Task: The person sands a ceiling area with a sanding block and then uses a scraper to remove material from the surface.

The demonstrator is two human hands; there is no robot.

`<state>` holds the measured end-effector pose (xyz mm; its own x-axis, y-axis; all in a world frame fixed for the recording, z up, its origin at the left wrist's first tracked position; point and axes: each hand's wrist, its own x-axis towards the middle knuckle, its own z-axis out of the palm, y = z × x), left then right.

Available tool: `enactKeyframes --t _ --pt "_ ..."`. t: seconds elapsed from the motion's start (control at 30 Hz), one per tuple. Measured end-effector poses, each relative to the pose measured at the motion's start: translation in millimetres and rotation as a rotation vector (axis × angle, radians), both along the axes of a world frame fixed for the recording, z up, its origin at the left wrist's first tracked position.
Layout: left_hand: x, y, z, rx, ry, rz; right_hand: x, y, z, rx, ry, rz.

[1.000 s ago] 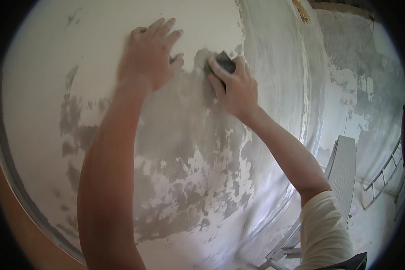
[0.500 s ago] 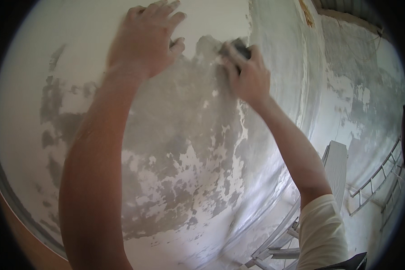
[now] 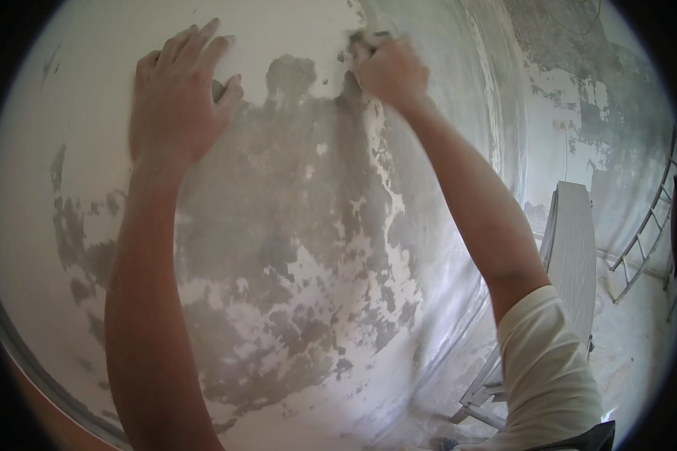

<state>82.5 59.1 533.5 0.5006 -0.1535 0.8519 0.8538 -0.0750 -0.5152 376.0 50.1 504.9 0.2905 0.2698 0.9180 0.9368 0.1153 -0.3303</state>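
Before me is a wall [image 3: 256,195] with white coating over patchy grey, flaked away in ragged areas. My left hand [image 3: 177,98] lies against its white upper part, fingers spread. A small dark spot shows between thumb and forefinger; whether it is wall or an object I cannot tell. Higher up and to the right, my right hand [image 3: 395,71] has its fingers closed round a small dark block-like tool [image 3: 368,39], pressed at the wall by the edge of the white coating. Blur and the fingers hide most of the tool, so its exact kind is unclear.
Long pale boards [image 3: 572,225] lean upright at the right. Beyond them a metal ladder [image 3: 643,237] rests by the far wall. A grey metal frame [image 3: 483,402] stands low beside my right sleeve. Clear plastic sheeting [image 3: 436,353] hangs along the lower right of the wall.
My right hand has moved up and to the right over the wall with the dark tool. My left hand stays at about the same wall spot, while the whole view has shifted.
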Motion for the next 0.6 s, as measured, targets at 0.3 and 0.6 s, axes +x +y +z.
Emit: enactKeyframes --t 0.3,0.6 --pt "-5.2 2.9 -0.9 -0.018 -0.018 -0.003 -66.0 7.5 -58.5 0.293 -0.281 -0.096" --pt "-4.0 -0.1 -2.3 -0.026 -0.009 -0.006 -56.6 20.8 -32.3 0.29 0.032 -0.194"
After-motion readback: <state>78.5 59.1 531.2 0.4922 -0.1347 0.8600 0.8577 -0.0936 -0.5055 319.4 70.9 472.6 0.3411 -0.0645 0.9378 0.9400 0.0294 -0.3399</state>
